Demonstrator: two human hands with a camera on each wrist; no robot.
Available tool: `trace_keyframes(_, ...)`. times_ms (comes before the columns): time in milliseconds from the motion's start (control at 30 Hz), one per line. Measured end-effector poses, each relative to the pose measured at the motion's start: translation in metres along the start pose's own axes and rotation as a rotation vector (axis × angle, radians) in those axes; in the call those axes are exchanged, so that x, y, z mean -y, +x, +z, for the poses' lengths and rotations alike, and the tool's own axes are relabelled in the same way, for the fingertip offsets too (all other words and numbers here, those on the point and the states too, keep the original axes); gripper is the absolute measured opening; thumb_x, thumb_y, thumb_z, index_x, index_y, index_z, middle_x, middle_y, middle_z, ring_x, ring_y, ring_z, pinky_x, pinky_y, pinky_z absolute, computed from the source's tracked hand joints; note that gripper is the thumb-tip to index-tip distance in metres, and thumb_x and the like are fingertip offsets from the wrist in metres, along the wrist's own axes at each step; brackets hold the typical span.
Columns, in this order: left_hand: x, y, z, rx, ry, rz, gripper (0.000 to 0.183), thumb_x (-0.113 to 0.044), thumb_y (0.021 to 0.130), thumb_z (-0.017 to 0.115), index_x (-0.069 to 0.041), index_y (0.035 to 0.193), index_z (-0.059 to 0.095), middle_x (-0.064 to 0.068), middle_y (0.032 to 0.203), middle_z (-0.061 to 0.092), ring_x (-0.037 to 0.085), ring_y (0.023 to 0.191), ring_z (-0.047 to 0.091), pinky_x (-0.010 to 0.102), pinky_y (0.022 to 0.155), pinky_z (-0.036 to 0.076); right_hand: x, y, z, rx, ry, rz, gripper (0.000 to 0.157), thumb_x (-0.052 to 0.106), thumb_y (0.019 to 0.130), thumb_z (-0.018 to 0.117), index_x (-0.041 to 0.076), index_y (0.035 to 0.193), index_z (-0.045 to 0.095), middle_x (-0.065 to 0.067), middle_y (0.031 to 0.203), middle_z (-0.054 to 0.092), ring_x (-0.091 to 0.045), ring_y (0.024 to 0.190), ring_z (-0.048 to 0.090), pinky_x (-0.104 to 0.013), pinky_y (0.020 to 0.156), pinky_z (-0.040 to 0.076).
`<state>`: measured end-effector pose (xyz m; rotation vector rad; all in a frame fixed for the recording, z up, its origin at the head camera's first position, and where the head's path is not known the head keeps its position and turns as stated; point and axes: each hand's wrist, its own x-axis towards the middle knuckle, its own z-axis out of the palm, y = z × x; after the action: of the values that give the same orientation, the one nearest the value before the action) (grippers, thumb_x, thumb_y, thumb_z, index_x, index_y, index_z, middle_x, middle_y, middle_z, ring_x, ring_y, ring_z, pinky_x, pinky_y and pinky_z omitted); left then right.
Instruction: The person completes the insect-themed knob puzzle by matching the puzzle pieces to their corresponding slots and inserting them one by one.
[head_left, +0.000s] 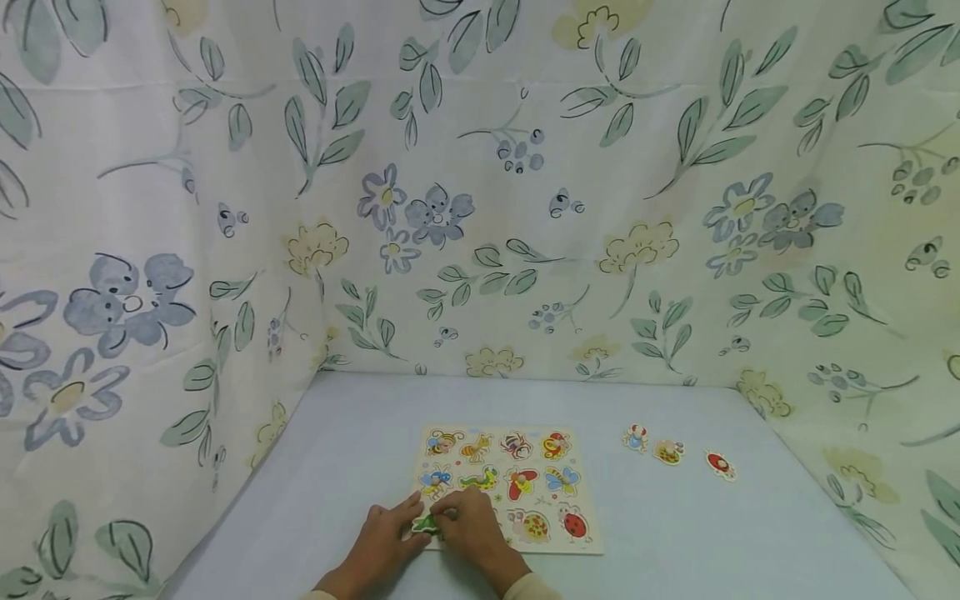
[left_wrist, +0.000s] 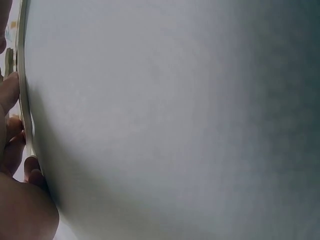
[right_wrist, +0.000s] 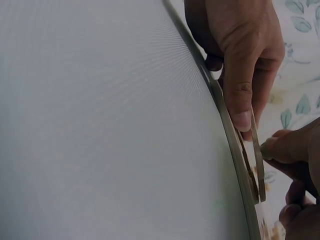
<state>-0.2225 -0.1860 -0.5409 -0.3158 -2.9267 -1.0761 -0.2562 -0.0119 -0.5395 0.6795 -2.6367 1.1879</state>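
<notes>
A wooden peg puzzle board (head_left: 592,533) with pictures of insects lies on the table. Over its near left corner is a green puzzle piece (head_left: 424,524), seen nearly edge-on in the right wrist view, tilted just off the board. My right hand (head_left: 472,527) pinches this piece from above with thumb and fingertips, hiding part of it. At the board's left edge, my left hand (head_left: 384,537) has its thumb and index finger at either side of the piece's left end. In the right wrist view the left thumb (right_wrist: 242,110) lies against that end.
Three loose puzzle pieces lie right of the board: a blue-and-red one (head_left: 635,437), a snail-like one (head_left: 669,452) and a red one (head_left: 720,465). Other insect pieces, such as a ladybug (head_left: 575,525), sit in the board. Floral curtains (head_left: 480,317) surround the pale table (head_left: 337,442).
</notes>
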Motion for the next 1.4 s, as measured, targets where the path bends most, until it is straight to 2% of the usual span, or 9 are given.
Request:
trace_keyframes(133,-0.001,0.0,-0.002,0.006,0.007,-0.005,0.058,-0.035,0.083,0.075,-0.001,0.127,0.061,0.008,0.142,0.049,0.016,0.079,0.036,0.028,0.065,0.032,0.001,0.0,-0.001,0.018,0.002,0.03,0.01,0.009,0.08,0.076,0.018,0.083,0.079,0.013,0.087,0.07,-0.01,0.086,0.055,-0.04,0.081,0.043)
trace_keyframes(367,-0.002,0.0,-0.003,0.017,0.019,-0.01,0.06,-0.037,0.083,0.074,0.0,0.128,0.06,0.01,0.143,0.048,0.016,0.081,0.038,0.029,0.069,0.034,0.003,-0.003,-0.001,0.004,-0.019,0.004,0.01,0.01,0.078,0.077,0.019,0.081,0.079,0.013,0.086,0.071,-0.015,0.092,0.061,-0.042,0.087,0.043)
trace_keyframes(667,-0.003,-0.001,-0.004,0.003,0.025,0.013,0.058,-0.036,0.083,0.074,-0.001,0.127,0.06,0.009,0.142,0.048,0.017,0.083,0.04,0.03,0.071,0.035,0.009,-0.005,-0.001,0.037,-0.02,0.039,0.011,0.012,0.078,0.077,0.022,0.083,0.079,0.015,0.081,0.068,-0.01,0.078,0.05,-0.035,0.073,0.039)
trace_keyframes(967,0.001,-0.001,0.001,0.021,0.025,-0.013,0.059,-0.037,0.082,0.074,-0.003,0.129,0.06,0.009,0.143,0.047,0.016,0.086,0.041,0.031,0.073,0.036,0.004,-0.006,0.003,0.035,-0.071,-0.001,0.011,0.011,0.077,0.077,0.022,0.08,0.078,0.014,0.082,0.071,-0.011,0.085,0.057,-0.038,0.081,0.042)
trace_keyframes(1133,0.004,-0.001,0.003,0.016,0.041,0.002,0.06,-0.038,0.082,0.074,-0.003,0.128,0.06,0.008,0.142,0.048,0.016,0.085,0.041,0.03,0.072,0.037,0.001,-0.008,0.007,0.02,-0.079,-0.016,0.011,0.012,0.078,0.077,0.022,0.08,0.078,0.017,0.082,0.07,-0.007,0.083,0.056,-0.037,0.081,0.041)
trace_keyframes(1200,0.003,-0.001,0.003,0.005,0.038,0.016,0.06,-0.038,0.082,0.074,-0.002,0.128,0.061,0.009,0.142,0.049,0.016,0.086,0.042,0.031,0.073,0.037,0.0,-0.009,0.008,0.015,-0.086,-0.011,0.01,0.012,0.078,0.077,0.022,0.081,0.078,0.017,0.082,0.07,-0.006,0.079,0.054,-0.034,0.076,0.041)
trace_keyframes(1400,0.002,0.0,0.002,-0.019,0.049,0.029,0.059,-0.038,0.081,0.075,-0.003,0.127,0.061,0.008,0.141,0.05,0.016,0.086,0.042,0.032,0.074,0.038,-0.003,-0.007,0.007,-0.01,-0.056,-0.055,0.01,0.014,0.08,0.078,0.023,0.081,0.078,0.02,0.082,0.07,-0.003,0.087,0.06,-0.036,0.083,0.043)
